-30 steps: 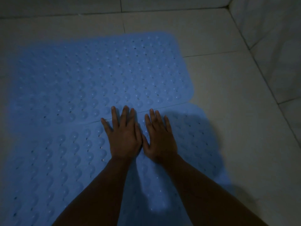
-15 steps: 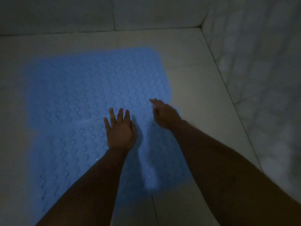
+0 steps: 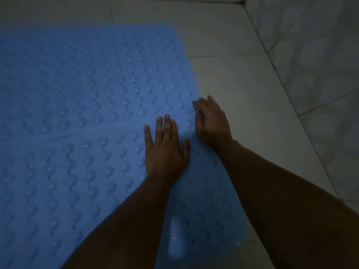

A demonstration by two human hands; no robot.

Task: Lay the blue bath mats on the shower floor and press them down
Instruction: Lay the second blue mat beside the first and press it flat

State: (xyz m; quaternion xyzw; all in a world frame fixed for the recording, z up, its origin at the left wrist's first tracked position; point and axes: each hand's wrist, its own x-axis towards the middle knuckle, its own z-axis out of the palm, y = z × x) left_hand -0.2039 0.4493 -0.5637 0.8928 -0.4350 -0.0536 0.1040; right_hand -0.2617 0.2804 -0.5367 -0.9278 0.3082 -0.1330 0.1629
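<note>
Blue rubber mats lie edge to edge on the shower floor, hands at the seam.

Near mat [image 3: 68,191]: left hand [image 3: 165,150] presses flat, fingers straight and slightly spread. Right hand [image 3: 211,123], fingers curled, appears to pinch the corner beside the far mat [image 3: 97,74]; best align it, then flatten outward toward the tiled floor [image 3: 242,84].

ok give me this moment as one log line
stage: pressing mats | left hand: flat on near blue mat by seam | right hand: fingers curled at far blue mat right edge | floor: tiled
</note>
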